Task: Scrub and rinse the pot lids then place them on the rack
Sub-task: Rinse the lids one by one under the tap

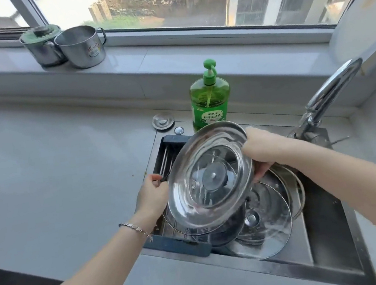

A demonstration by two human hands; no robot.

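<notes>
I hold a steel pot lid (196, 189) with a glass centre and a dark knob tilted above the sink. My left hand (152, 195) grips its left rim, fingers curled behind the edge. My right hand (259, 151) grips the right rim, thumb on top and fingers below. Under the lid a dark-framed rack (179, 242) with steel bars spans the sink's left part. Several more lids (265, 216) lie stacked in the sink basin to the right of the rack.
A green dish-soap pump bottle (209, 98) stands behind the sink. The chrome tap (328, 96) arches at the right. A sink strainer plug (162, 121) lies on the grey counter. A lidded steel pot (41, 45) and a steel mug (81, 47) stand on the window sill.
</notes>
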